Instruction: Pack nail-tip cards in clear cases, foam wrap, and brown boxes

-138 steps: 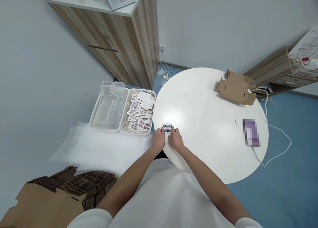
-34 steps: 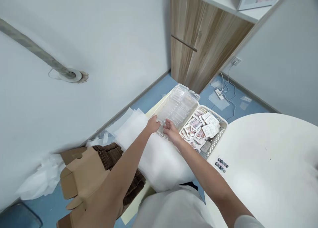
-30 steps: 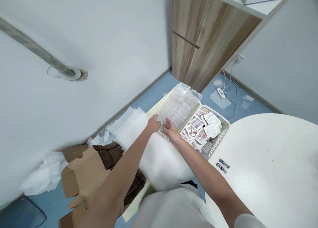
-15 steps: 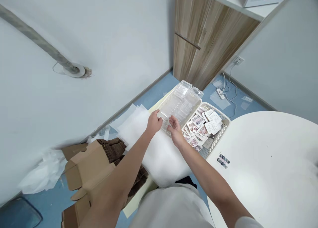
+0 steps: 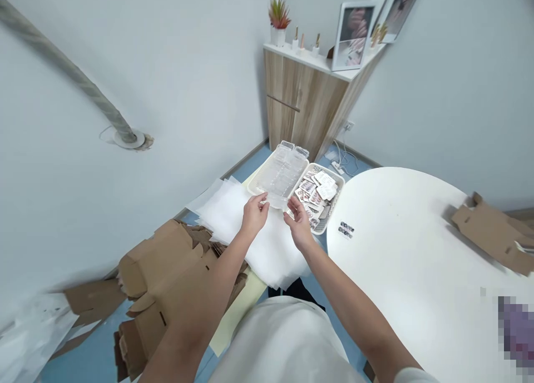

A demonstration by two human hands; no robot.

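A thin clear plastic box (image 5: 277, 200) spans the gap between my two hands, over the near edge of a cream basket (image 5: 252, 193). My left hand (image 5: 254, 213) has its bent fingers and thumb at the box's left side. On the right side, my right hand (image 5: 299, 224) holds it with curved fingers, thumb apart. The box's outline is hard to make out. More clear plastic boxes (image 5: 278, 169) fill the basket. Beside my right hand is a second, perforated basket (image 5: 339, 189) with printed cards (image 5: 326, 191) piled in it.
White sheets (image 5: 271, 249) lie stacked below my hands. Flattened brown cardboard boxes (image 5: 175, 266) are at left. A round white table (image 5: 396, 249) at right bears a small dark-patterned strip (image 5: 346, 229) and cardboard (image 5: 492, 233). A wooden cabinet (image 5: 308, 94) stands in the corner, cables (image 5: 344, 158) beside it.
The view has tilted up and swung right, showing the cabinet top and cardboard on the table. My hands have drawn back slightly from the basket, the clear box now between them.
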